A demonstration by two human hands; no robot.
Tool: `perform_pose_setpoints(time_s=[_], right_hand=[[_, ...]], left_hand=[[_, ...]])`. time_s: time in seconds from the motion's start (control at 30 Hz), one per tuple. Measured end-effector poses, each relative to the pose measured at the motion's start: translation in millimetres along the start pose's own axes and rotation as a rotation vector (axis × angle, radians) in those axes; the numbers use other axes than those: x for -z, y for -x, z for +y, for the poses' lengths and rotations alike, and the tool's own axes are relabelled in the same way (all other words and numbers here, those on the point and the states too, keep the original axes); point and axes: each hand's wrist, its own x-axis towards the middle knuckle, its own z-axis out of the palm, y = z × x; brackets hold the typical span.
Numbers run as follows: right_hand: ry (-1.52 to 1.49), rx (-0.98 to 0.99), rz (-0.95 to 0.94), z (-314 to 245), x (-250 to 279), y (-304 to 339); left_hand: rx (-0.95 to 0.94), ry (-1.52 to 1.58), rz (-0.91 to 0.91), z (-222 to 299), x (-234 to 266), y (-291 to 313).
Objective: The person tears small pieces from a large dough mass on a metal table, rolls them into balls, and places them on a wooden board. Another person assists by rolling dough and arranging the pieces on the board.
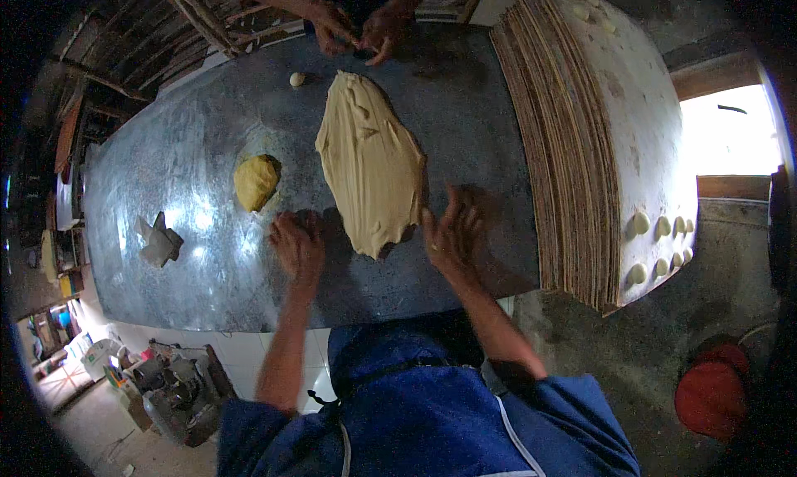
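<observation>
A long slab of pale dough (369,161) lies on the metal-topped table, stretched away from me with folds along its length. Beside its near right end is my right hand (455,234), fingers apart, the thumb side at the dough's edge. My left hand (297,243) is low over the table, left of the dough and apart from it. Its fingers are loosely bent and spread, with nothing visible in them. Just beyond that hand sits a yellow lump (256,182), smooth and rounded. A small dough ball (297,79) rests near the far end of the slab.
Across the table (216,286), another person's hands (357,37) meet at the far edge. A crumpled pale grey piece (159,240) lies at left. To the right rises a tall stack of boards (573,145), with several dough balls on top. A red container (711,394) stands lower right.
</observation>
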Motion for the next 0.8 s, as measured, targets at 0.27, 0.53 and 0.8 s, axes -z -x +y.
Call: perform_pose_setpoints(time_s=[0.27, 0.53, 0.8], right_hand=[[-0.279, 0.41, -0.119, 122.5, -7.5, 41.1], [-0.516, 0.269, -0.487, 84.8, -12.7, 67.6], [-0.103, 0.427, -0.147, 77.8, -8.0, 51.9]], left_hand=[[0.225, 0.475, -0.166, 24.0, 43.2, 15.5], [-0.03, 0.395, -0.054, 72.4, 40.5, 39.5], [-0.039, 0.274, 0.191, 70.5, 20.0, 13.3]])
